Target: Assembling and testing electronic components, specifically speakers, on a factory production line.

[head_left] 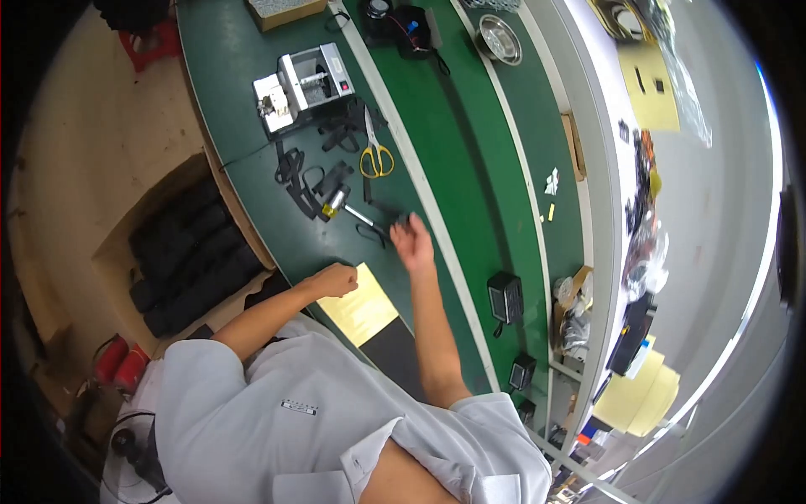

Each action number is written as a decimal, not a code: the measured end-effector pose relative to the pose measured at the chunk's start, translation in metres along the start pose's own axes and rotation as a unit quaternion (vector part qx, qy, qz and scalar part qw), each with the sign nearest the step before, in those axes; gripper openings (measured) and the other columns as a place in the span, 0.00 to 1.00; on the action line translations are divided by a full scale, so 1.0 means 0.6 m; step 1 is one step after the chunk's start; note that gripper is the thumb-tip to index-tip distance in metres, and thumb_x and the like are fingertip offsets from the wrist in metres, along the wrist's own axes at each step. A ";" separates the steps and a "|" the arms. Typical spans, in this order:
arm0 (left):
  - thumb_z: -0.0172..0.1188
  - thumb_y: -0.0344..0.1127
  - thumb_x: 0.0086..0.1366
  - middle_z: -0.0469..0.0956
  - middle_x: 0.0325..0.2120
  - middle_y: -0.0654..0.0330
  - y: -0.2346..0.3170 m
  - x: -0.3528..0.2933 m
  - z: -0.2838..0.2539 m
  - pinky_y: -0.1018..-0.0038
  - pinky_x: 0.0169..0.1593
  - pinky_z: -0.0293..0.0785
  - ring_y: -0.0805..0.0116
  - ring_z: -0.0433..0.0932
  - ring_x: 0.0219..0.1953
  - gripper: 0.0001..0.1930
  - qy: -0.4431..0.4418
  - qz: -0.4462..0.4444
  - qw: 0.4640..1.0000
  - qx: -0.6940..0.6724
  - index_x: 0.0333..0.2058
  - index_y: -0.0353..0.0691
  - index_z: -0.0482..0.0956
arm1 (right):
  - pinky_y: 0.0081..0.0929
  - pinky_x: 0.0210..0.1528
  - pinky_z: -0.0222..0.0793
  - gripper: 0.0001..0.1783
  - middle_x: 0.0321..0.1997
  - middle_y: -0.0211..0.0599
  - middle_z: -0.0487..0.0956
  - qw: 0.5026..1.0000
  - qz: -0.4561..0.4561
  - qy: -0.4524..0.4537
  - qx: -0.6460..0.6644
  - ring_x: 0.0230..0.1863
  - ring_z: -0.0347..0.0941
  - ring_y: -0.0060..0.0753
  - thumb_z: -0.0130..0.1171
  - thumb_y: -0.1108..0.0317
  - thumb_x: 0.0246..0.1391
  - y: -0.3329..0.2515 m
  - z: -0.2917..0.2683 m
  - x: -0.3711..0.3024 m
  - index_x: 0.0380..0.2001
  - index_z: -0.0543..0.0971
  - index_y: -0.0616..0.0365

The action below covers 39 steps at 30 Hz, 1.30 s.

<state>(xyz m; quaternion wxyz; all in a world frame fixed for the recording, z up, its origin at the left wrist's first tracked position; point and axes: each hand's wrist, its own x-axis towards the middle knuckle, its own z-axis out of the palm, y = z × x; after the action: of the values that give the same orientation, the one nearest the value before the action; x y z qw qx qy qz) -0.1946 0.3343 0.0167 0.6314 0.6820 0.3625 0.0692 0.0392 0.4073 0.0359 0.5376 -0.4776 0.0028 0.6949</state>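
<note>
My left hand [336, 281] is closed in a fist at the left edge of a yellow sheet [367, 308]; whatever it may hold is hidden. Palm partly showing, my right hand [412, 245] is raised with loosely bent fingers beside the end of a black strap [382, 207]. Whether the fingertips touch the strap is unclear. Just left of that hand lies a screwdriver [357, 215] with a yellow and black handle and a metal shaft. Scissors [377, 158] with yellow handles rest farther away, among loose black straps [291, 175].
A grey tabletop machine [312, 80] stands at the far left of the green bench. A green belt [457, 143] runs alongside, carrying black boxes [505, 296]. Left of the bench is an open carton [126, 227] of black items. A metal bowl [499, 39] sits far right.
</note>
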 end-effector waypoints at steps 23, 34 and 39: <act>0.55 0.36 0.65 0.78 0.25 0.48 -0.050 -0.004 -0.066 0.54 0.33 0.75 0.44 0.79 0.29 0.07 0.204 -0.061 0.974 -0.082 0.32 0.39 0.72 | 0.32 0.41 0.73 0.21 0.32 0.37 0.78 0.613 -0.429 -0.109 -0.655 0.36 0.77 0.37 0.74 0.69 0.41 -0.195 0.690 0.718 0.38 0.76 0.59; 0.55 0.32 0.65 0.76 0.24 0.48 -0.055 0.004 -0.079 0.58 0.32 0.75 0.46 0.79 0.29 0.06 0.185 -0.012 0.978 -0.094 0.31 0.37 0.73 | 0.52 0.46 0.75 0.40 0.54 0.58 0.70 0.443 -0.443 0.101 -0.772 0.49 0.75 0.60 0.74 0.55 0.44 -0.217 0.700 0.626 0.51 0.64 0.66; 0.55 0.31 0.64 0.77 0.26 0.45 -0.040 0.004 -0.101 0.56 0.34 0.75 0.43 0.78 0.30 0.05 0.171 0.003 0.981 -0.097 0.31 0.35 0.72 | 0.27 0.25 0.69 0.06 0.21 0.33 0.71 0.797 -0.407 -0.026 -0.446 0.22 0.72 0.26 0.59 0.72 0.55 -0.208 0.499 0.483 0.31 0.71 0.59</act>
<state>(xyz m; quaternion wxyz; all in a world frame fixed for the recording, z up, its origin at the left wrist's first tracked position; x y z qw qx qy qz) -0.2360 0.3837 0.0059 0.6235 0.5965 0.4542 0.2215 -0.0552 0.8303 0.0690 0.4984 -0.6029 -0.5161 0.3488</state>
